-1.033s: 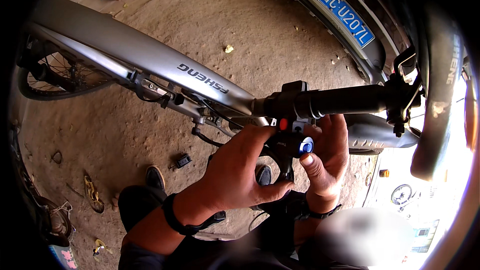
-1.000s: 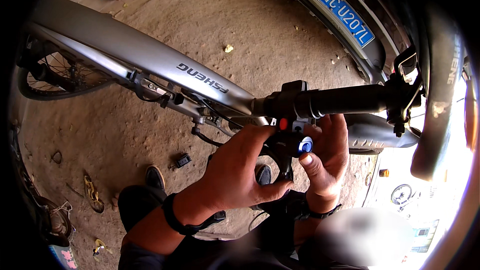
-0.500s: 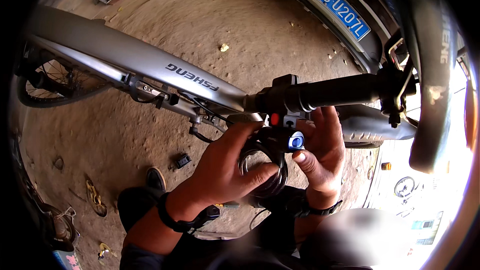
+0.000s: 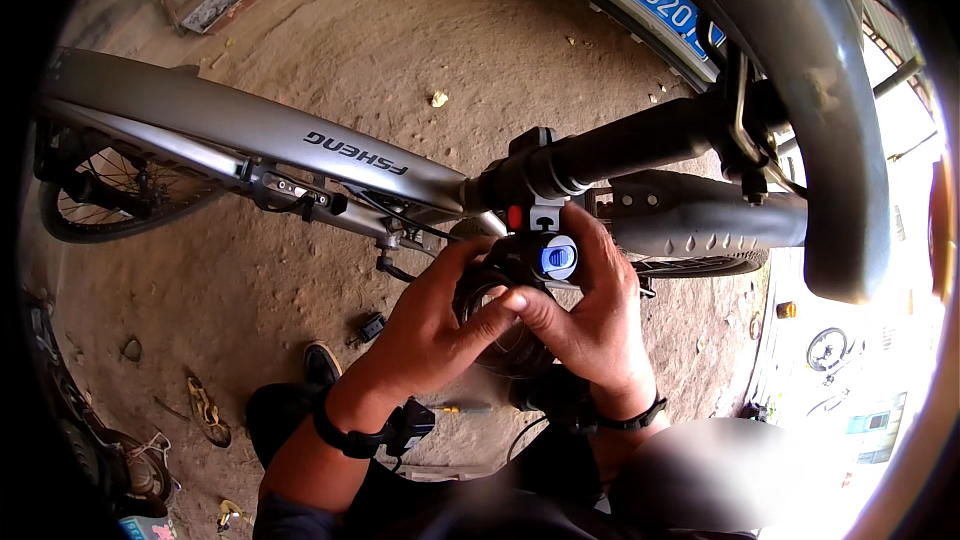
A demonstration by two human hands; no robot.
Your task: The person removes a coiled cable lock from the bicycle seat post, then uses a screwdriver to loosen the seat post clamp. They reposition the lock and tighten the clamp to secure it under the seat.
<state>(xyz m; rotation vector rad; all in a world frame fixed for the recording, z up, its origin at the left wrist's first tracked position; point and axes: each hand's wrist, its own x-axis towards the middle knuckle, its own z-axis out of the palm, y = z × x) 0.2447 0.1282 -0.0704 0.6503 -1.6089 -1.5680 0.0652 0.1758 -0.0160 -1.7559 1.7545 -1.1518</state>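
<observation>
This looks like an outdoor bicycle repair spot: a bare dirt floor [image 4: 300,270], a silver bicycle frame [image 4: 260,135] lying across it, a spoked wheel [image 4: 110,200], small tools and parts scattered around.

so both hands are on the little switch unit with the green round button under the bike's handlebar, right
Not quite: the round button is blue, not green, as the head view shows. The rest holds: the left hand and right hand are both on the black switch unit just under the handlebar.
</observation>
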